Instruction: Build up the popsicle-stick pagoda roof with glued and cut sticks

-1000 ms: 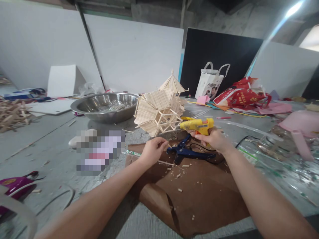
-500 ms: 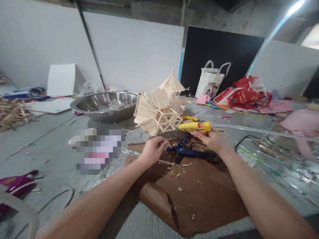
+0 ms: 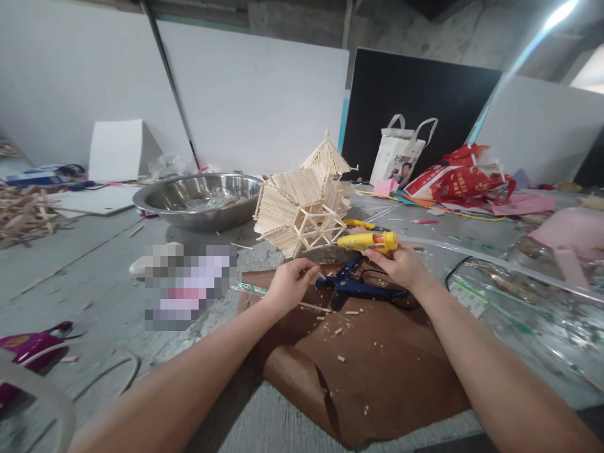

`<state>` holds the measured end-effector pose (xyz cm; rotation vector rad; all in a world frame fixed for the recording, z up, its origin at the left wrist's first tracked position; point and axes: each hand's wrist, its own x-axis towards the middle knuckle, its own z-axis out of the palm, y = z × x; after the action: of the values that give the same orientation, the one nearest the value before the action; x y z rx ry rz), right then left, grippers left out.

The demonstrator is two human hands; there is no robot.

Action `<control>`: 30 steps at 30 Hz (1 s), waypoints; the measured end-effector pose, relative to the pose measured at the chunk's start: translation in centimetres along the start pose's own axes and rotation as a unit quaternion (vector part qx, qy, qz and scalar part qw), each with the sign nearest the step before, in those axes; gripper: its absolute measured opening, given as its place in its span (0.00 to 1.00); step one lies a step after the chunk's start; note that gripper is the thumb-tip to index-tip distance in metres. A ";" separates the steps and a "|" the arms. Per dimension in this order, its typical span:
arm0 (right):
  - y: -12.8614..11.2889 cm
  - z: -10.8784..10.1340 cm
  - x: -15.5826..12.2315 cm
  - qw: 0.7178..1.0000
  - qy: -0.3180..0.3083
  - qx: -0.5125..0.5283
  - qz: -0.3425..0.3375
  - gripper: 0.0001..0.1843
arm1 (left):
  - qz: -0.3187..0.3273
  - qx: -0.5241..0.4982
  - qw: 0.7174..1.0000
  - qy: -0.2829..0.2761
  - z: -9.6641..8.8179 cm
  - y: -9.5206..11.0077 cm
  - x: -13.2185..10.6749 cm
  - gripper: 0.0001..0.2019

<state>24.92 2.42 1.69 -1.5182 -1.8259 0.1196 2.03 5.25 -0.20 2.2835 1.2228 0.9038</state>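
Observation:
My right hand (image 3: 400, 265) grips a yellow glue gun (image 3: 368, 240), its nozzle aimed left at the base of a pagoda model (image 3: 304, 204) built of thin wooden sticks. My left hand (image 3: 290, 282) is closed in a pinch on a short wooden stick, just below the model's open frame. Blue pliers (image 3: 352, 286) lie between my hands on a brown paper sheet (image 3: 377, 365) strewn with small stick offcuts.
A steel bowl (image 3: 201, 200) stands left of the model. A heap of sticks (image 3: 23, 214) lies far left. A white tote bag (image 3: 399, 154), red bag (image 3: 460, 179), pink paper (image 3: 570, 229) and clear plastic wrap (image 3: 533, 277) crowd the right. A purple tool (image 3: 28, 352) lies at bottom left.
My right hand has tipped the glue gun from upright to lying nearly level and lowered it slightly. My left hand has stayed in place.

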 end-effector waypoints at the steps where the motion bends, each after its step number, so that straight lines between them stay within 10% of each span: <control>1: 0.0 0.0 0.0 1.000 -0.001 -0.003 0.005 0.18 | 0.000 0.000 1.000 0.000 0.0 0.0 0.0 0.12; 30: 0.4 -0.3 0.0 0.997 -0.010 -0.074 0.035 0.18 | -0.002 0.005 1.000 0.000 0.0 -0.1 0.0 0.12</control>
<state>25.44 2.47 1.68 -1.6901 -1.8315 0.0348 2.01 5.32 -0.24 2.2876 1.2330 0.8975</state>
